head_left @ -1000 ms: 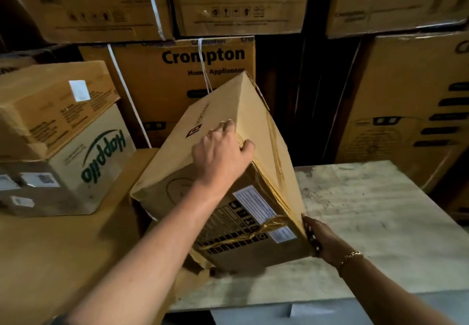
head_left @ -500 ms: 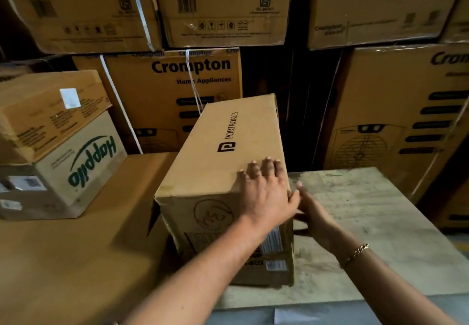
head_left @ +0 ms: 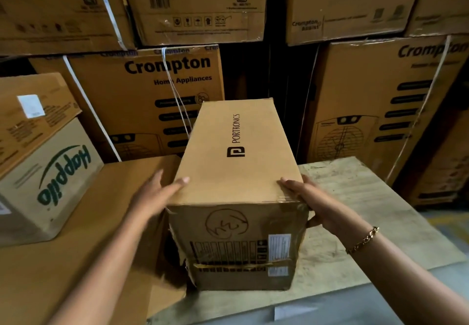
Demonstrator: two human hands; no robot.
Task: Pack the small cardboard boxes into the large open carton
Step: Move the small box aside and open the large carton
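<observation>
A long brown Portronics box (head_left: 241,172) lies flat in the middle, its labelled, taped end facing me. It rests partly on a pale wooden board (head_left: 375,218) and partly on a brown cardboard surface (head_left: 63,261). My left hand (head_left: 154,195) presses against the box's left side near the front top corner, thumb tip on the top edge. My right hand (head_left: 312,197), with a gold bracelet on its wrist, lies against the right side at the opposite corner, one digit over the top edge. The box is clasped between both palms. No open carton shows.
A white Happilo box (head_left: 50,180) stands at the left with a brown labelled box (head_left: 33,111) on top. Tall strapped Crompton cartons (head_left: 152,91) are stacked like a wall behind, more of them at the right (head_left: 380,101), with a dark gap between.
The box, tilted on its edge a second ago, now lies flat. My left hand slid from its top to the left side; my right hand moved to the right side.
</observation>
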